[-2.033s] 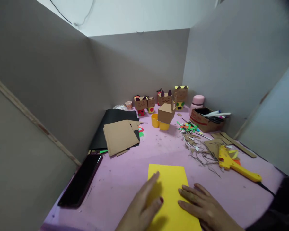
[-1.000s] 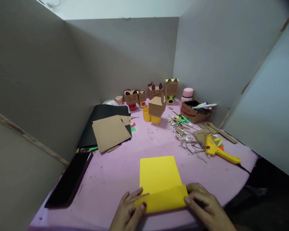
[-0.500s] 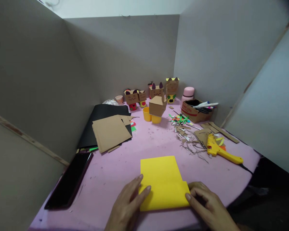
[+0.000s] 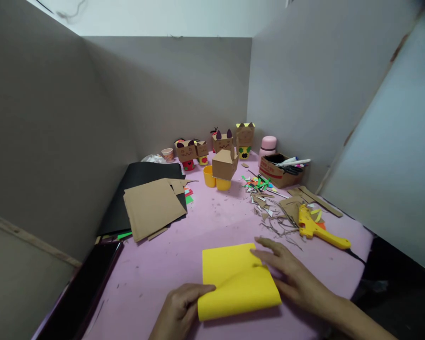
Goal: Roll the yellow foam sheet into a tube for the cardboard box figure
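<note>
A yellow paper sheet [image 4: 233, 278] lies on the pink table [image 4: 184, 255] near its front edge, its near part curled up and over into a soft fold. My left hand [image 4: 179, 307] pinches the folded edge at the sheet's near left corner. My right hand [image 4: 286, 274] lies flat with fingers spread on the sheet's right side, its fingertips on the far right corner.
A yellow glue gun [image 4: 317, 226] lies to the right among cardboard scraps [image 4: 272, 212]. Brown cardboard sheets [image 4: 150, 205] rest on black paper at left, a phone [image 4: 80, 293] at the near left. Box figures [image 4: 221, 151], yellow cups and a marker box [image 4: 281, 170] stand at the back. Grey panels wall the table.
The near edge of the yellow sheet was lifted and folded over. My right hand has slid forward along the sheet's right side, and my left hand has dropped back to the fold's left corner.
</note>
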`<state>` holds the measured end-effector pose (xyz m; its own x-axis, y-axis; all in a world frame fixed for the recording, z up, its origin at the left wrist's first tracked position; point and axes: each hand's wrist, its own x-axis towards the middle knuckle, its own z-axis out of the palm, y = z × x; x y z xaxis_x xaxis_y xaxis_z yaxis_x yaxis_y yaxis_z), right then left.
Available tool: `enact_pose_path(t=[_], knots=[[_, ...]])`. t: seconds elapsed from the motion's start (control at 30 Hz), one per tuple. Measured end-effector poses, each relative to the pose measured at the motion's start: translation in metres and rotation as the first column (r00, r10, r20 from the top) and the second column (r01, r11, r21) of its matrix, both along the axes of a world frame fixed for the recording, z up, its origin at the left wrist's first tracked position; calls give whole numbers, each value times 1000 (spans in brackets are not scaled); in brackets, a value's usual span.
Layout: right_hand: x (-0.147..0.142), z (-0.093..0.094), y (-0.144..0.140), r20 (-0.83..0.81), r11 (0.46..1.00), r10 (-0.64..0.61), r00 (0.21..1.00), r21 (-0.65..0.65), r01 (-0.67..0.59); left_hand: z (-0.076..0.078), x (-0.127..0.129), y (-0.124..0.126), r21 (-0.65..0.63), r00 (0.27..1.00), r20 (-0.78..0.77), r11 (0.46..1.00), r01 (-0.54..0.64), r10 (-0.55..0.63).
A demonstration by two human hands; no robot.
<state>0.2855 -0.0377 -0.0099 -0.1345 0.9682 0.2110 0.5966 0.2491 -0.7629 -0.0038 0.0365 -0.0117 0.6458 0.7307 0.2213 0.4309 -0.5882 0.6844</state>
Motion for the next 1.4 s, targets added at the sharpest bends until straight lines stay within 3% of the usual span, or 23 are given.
enact_pose_path(t=[0.1, 0.27, 0.47, 0.83, 1.4], knots=[[-5, -2, 10, 43, 994, 111, 993, 18, -112, 3, 2, 2, -147, 1000, 1, 989, -29, 30], [-19, -3, 17, -43, 999, -36, 998, -20, 36, 16, 16, 4, -510, 982, 75, 853, -110, 172], [-19, 0, 28, -75, 985, -160, 984, -84, 154, 12, 29, 20, -651, 953, 140, 750, -116, 268], [-10, -5, 40, 21, 975, -170, 985, -142, 171, 4, 34, 47, -646, 966, -33, 732, -217, 257], [-2, 3, 68, 169, 930, -205, 964, -273, 245, 14, 40, 54, -409, 932, -236, 842, -353, 276]])
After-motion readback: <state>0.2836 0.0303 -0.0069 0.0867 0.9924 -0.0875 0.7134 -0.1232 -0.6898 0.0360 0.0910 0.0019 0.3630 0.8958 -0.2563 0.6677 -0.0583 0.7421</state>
